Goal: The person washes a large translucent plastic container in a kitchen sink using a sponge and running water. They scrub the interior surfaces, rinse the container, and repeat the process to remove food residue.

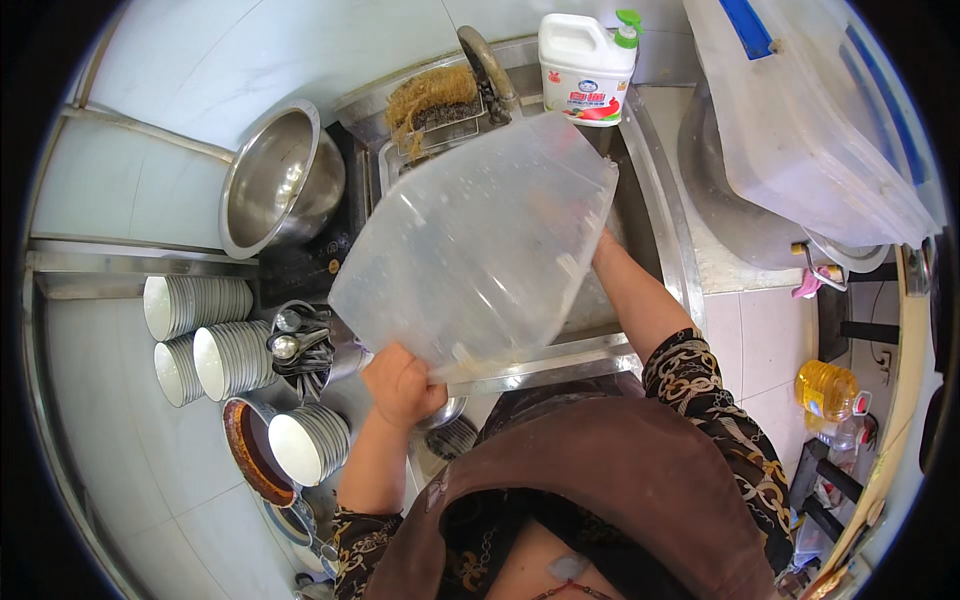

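A translucent plastic container (pixel 480 247) is held tilted over the metal sink (pixel 664 217), its broad wall towards me. My left hand (pixel 405 384) grips its near left edge with the fingers curled over. The right forearm reaches to the container's right side, and my right hand (pixel 562 214) shows only as a blur through the plastic, so its fingers cannot be made out. Behind the container are the faucet (pixel 487 67), a wire rack with a tan mesh scrubber (pixel 431 96) and a white jug of detergent (pixel 587 71) with a green pump.
On the left stand a steel bowl (pixel 281 180), stacked white bowls (pixel 234 360), a holder of spoons and ladles (pixel 302 349) and a bowl with reddish-brown contents (pixel 259 454). At right, plastic bins (pixel 810 127) sit over a large steel pot (pixel 712 180); an oil bottle (pixel 827 390) is lower down.
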Demonstrator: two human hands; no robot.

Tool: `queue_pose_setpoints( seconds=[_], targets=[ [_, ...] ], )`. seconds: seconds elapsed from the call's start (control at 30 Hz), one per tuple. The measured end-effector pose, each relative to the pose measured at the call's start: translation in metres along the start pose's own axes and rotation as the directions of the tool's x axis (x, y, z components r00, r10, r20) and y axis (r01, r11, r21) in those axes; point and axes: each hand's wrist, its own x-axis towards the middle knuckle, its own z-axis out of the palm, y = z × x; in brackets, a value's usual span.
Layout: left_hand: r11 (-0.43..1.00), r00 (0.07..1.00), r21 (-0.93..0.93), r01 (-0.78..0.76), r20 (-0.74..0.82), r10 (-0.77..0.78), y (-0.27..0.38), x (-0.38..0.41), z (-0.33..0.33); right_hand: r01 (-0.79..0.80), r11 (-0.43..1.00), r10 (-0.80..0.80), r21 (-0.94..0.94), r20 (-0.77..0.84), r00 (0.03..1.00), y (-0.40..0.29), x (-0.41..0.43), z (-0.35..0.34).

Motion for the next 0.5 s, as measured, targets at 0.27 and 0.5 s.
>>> queue_pose_setpoints(
  seconds=[0.27,0.5],
  targets=[
    [0.996,0.995,0.035,0.083,-0.050,-0.081,0.005,-0.019,-0.017,0.020,0.994,-0.027,-0.108,-0.067,0.997,-0.011,-0.038,0.051],
    [0.656,0.646,-0.363,0.662,-0.167,-0.745,-0.017,-0.028,0.010,-0.022,0.873,-0.083,-0.488,-0.193,0.978,-0.051,-0.074,0.037]
  ],
)
